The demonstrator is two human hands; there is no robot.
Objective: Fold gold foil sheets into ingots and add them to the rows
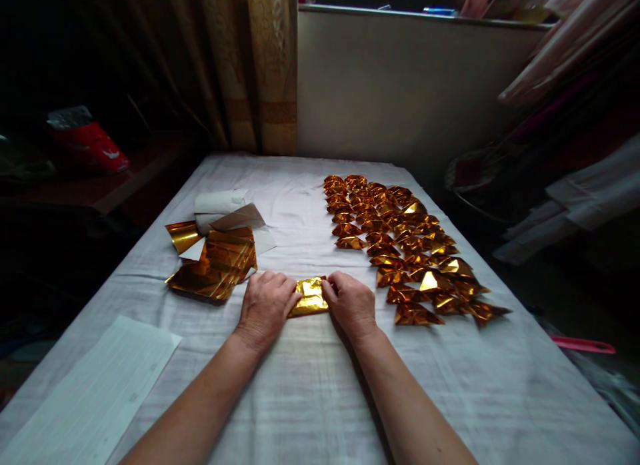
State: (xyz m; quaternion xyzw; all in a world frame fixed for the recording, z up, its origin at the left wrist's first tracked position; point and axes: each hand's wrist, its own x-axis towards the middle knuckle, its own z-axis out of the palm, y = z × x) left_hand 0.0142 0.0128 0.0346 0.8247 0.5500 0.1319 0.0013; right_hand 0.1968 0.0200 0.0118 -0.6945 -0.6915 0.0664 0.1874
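Between my two hands lies a folded piece of gold foil paper (311, 296), flat and oblong, on the cloth-covered table. My left hand (267, 304) has its fingers closed on the left end of it. At the right end my right hand (351, 304) pinches the foil with thumb and fingers. Just left of my left hand is a stack of gold foil sheets (227, 258), fanned out unevenly. Rows of folded gold foil ingots (380, 240) fill the right side of the table, the nearest ones close to my right hand.
Pale rolled paper (220, 202) lies behind the foil stack. A white paper sheet (100, 385) is at the front left. The white cloth (300, 185) covers the table up to the wall and curtain (273, 65). A pink handle (585, 345) shows beyond the right edge.
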